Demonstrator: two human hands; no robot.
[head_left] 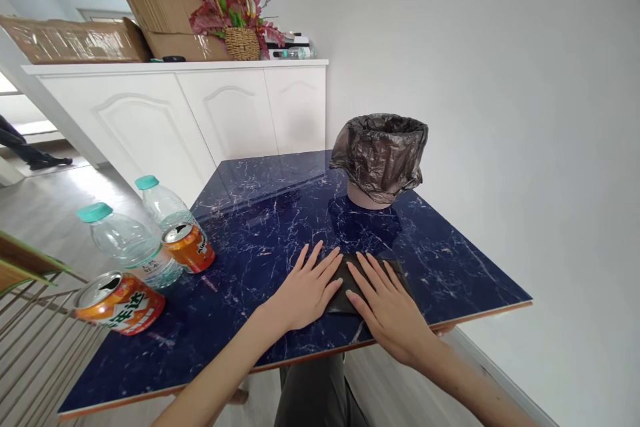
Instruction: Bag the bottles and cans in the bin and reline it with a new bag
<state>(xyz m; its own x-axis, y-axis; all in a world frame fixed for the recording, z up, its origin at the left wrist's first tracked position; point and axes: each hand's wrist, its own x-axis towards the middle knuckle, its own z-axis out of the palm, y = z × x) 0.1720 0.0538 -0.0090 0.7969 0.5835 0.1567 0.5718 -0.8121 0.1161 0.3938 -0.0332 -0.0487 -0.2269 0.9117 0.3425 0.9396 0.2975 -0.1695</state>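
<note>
My two hands are flat and open, palms down, with the fingers straight out. They hold nothing between the fingers. Under them is a flat black sheet [340,303] on the blue table [250,227], close to the edge by me. I can't tell if it is a bag or a cloth.

My left hand [309,290] lies at the left side of the sheet and hides that edge. My right hand [393,317] has its fingers spread across the sheet, and its wrist hangs past the table edge. The two thumbs are near each other, with some black showing between them.

Just past my hands, a bit to the right, stands a bin [367,197] with a dark bag [385,160] pulled over its rim. Left of my left hand is a can [195,247], orange and open on top. Farther left and nearer me is one more can [133,313], open too. Two clear bottles [120,237] with green caps stand beside the cans.

Far ahead of my left hand is a white cupboard [230,107]. On it are brown boxes [75,40] and a basket [243,43] with flowers.
</note>
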